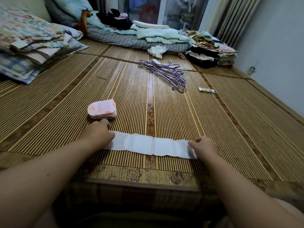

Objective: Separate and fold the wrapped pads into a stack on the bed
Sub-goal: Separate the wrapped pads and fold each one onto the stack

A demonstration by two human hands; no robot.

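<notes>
I see left hand (98,131) and right hand (203,145) pinching opposite ends of white pad strip (151,145), lower centre; pink stack (102,109) just above-left.

matt white pad strip (151,146) on ribbed bamboo mat (189,116).

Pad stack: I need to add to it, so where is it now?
In the head view, the pad stack sits on the mat, left of centre, just beyond the left hand.
</notes>
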